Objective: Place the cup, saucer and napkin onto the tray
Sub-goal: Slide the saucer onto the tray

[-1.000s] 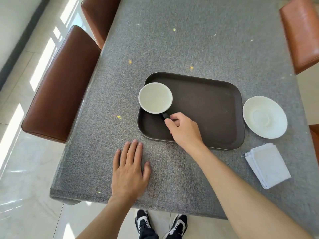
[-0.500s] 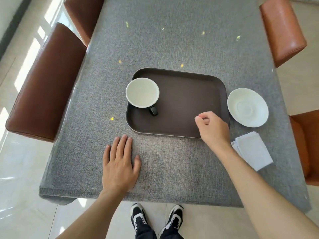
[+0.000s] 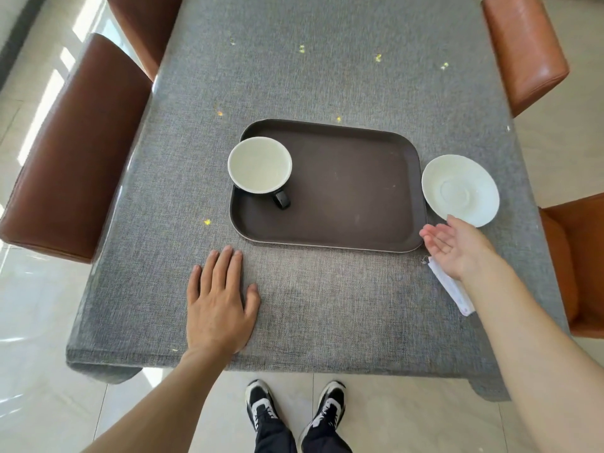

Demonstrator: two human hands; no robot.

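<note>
A dark brown tray (image 3: 353,191) lies in the middle of the grey table. The cup (image 3: 260,165), dark outside and pale inside, stands in the tray's left end with its handle toward me. A white saucer (image 3: 461,188) rests on the table just right of the tray. My right hand (image 3: 454,245) hovers open, palm up, at the saucer's near edge and holds nothing. The white folded napkin (image 3: 452,289) lies mostly hidden under my right wrist. My left hand (image 3: 220,299) lies flat on the table in front of the tray.
Brown leather chairs stand at the left (image 3: 75,152) and back left, orange ones at the right (image 3: 523,50) and near right (image 3: 578,263). The table's near edge (image 3: 294,364) is close to my feet. Small yellow specks dot the cloth.
My right hand let go of the cup's handle, left the cup on the tray, and swept right across the tray to the saucer's near edge, turning palm up. The left hand stayed flat.
</note>
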